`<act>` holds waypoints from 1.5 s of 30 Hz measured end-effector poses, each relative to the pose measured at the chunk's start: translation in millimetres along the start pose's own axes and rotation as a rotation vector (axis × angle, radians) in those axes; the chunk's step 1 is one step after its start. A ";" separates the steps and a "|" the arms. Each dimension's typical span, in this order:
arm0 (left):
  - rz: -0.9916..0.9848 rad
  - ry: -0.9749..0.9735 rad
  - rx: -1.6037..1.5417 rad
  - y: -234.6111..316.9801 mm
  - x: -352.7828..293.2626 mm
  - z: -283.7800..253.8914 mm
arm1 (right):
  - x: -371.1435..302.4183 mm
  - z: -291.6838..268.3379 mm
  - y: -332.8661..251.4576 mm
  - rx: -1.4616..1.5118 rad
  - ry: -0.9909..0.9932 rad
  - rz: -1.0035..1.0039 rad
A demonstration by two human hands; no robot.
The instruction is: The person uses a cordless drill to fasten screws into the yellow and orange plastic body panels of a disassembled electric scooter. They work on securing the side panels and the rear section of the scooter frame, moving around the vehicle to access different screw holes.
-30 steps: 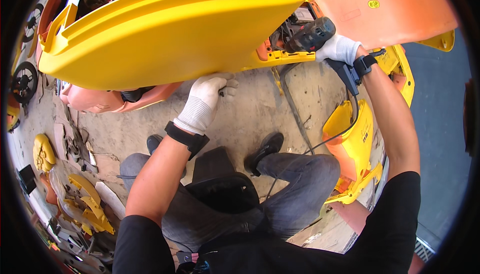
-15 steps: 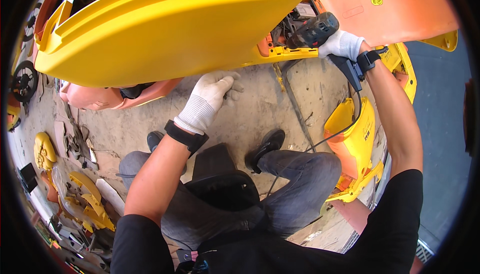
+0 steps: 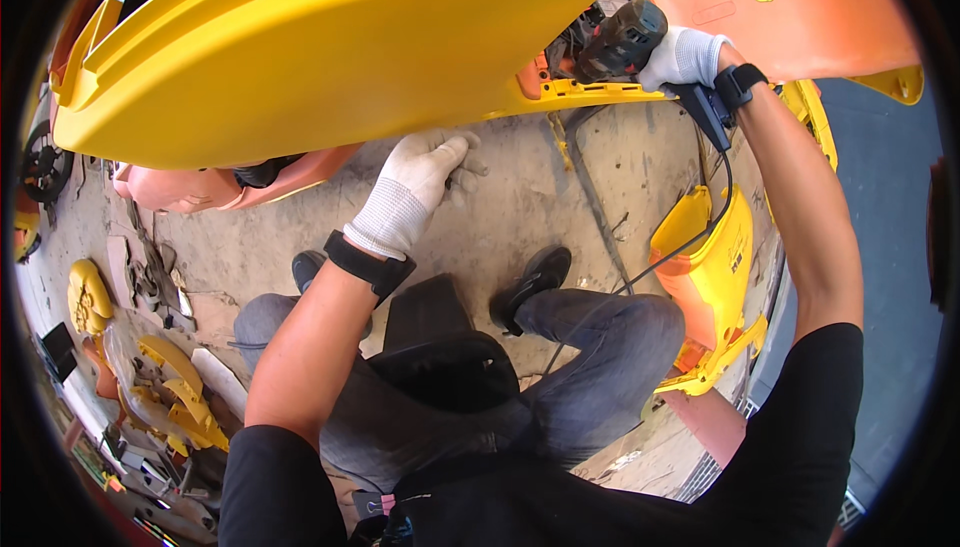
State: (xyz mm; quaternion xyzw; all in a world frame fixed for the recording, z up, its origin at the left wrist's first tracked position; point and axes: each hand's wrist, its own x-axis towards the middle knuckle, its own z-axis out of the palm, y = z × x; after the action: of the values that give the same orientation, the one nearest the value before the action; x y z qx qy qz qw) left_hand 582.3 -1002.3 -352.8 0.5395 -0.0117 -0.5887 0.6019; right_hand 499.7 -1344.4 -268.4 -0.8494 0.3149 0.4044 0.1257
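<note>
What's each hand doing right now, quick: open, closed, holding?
Left hand: fingers partly curled by the yellow panel's near edge; can't tell if it holds something small.
Right hand: closed, holding the drill.

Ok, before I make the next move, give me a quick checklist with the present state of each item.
1. Power drill gripped: ok, the right hand is closed on it.
2. Drill tip seated: cannot tell, its contact point isn't clearly visible.
3. White gloves on both hands: ok.
4. Left hand away from the drill: ok, it is by the yellow panel's lower edge.
5. Left fingers free of small parts: cannot tell.
6. Cable away from the legs: not ok, it runs close by the right knee.
</note>
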 end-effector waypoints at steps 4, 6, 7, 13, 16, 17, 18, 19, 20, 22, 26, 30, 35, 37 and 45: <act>0.064 -0.017 0.017 4.7 -0.6 -4.0 | 7.2 -11.8 -2.7 -0.108 0.035 -0.240; 0.070 -0.027 0.021 9.0 -2.4 -4.8 | 13.7 -9.1 -0.9 -0.119 0.078 -0.257; 0.059 -0.037 0.017 11.2 -2.9 -5.1 | 4.1 -13.9 -2.9 -0.204 0.067 -0.312; 0.044 -0.060 0.324 9.4 -0.6 -15.2 | -28.1 -25.7 21.8 0.138 0.113 -0.485; -0.007 -0.108 0.388 6.9 -6.0 -27.2 | -51.4 -31.1 32.4 0.203 0.171 -0.420; -0.005 -0.141 0.362 -1.5 -7.6 -33.1 | -55.0 -24.0 39.0 0.258 0.225 -0.439; 0.007 -0.164 0.339 -4.5 -8.8 -40.2 | -70.8 -11.7 28.4 0.361 0.366 -0.488; -0.007 -0.165 0.322 -8.8 -9.6 -47.0 | -74.3 5.8 30.7 0.461 0.406 -0.446; -0.032 -0.165 0.295 -11.9 -14.9 -49.4 | -89.1 18.9 22.1 0.717 0.302 -0.205; -0.085 -0.140 0.301 1.8 -30.9 -41.5 | -96.8 62.7 11.5 1.053 0.341 -0.178; -0.102 -0.198 0.324 34.3 -47.7 -13.4 | -111.5 127.3 -26.8 1.527 0.307 0.024; -0.016 -0.246 0.432 38.5 -42.3 -6.4 | -112.7 167.5 -51.4 1.780 0.053 -0.113; -0.012 -0.194 0.470 31.7 -45.0 8.9 | -121.8 190.5 -52.0 1.817 0.048 -0.211; 0.015 -0.195 0.435 40.4 -54.9 21.9 | -127.8 197.0 -43.8 1.830 0.088 -0.230; 0.157 -0.187 0.450 95.4 -79.0 44.9 | -139.9 191.4 -21.0 1.965 0.211 -0.076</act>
State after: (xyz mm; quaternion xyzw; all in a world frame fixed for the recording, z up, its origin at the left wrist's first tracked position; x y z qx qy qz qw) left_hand 595.4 -1000.2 -221.7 0.6006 -0.2397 -0.5701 0.5067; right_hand 330.3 -1178.0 -284.8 -0.4087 0.4926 -0.1190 0.7590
